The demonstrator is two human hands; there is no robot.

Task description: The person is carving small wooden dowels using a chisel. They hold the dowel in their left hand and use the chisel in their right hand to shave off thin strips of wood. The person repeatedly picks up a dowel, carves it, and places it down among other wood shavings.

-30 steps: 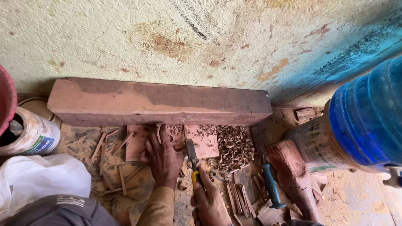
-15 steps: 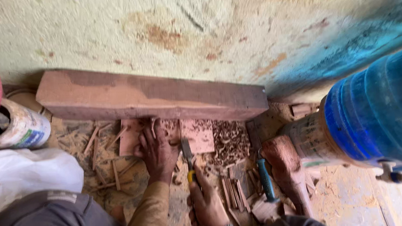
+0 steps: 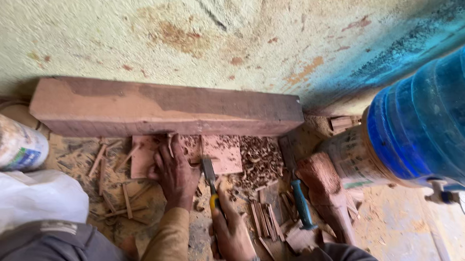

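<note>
My left hand [image 3: 175, 171] presses flat on a thin reddish wooden board [image 3: 223, 153] lying on the floor against a thick wooden beam [image 3: 161, 105]. My right hand [image 3: 231, 235] grips the yellow handle of a chisel [image 3: 210, 176], whose metal blade rests on the board right beside my left hand. Wood chips and shavings [image 3: 258, 161] cover the board's right end and the floor around it.
A big blue water jug [image 3: 436, 123] lies at the right beside a wooden mallet [image 3: 327, 186] and a teal-handled tool [image 3: 301, 204]. A dirty paint can [image 3: 10, 147] and a white bag [image 3: 24, 199] are at the left. A stained wall [image 3: 210, 35] rises behind the beam.
The view has shifted slightly. My right hand has slid the chisel a little along the board; my left hand stays pressed on the wood.
</note>
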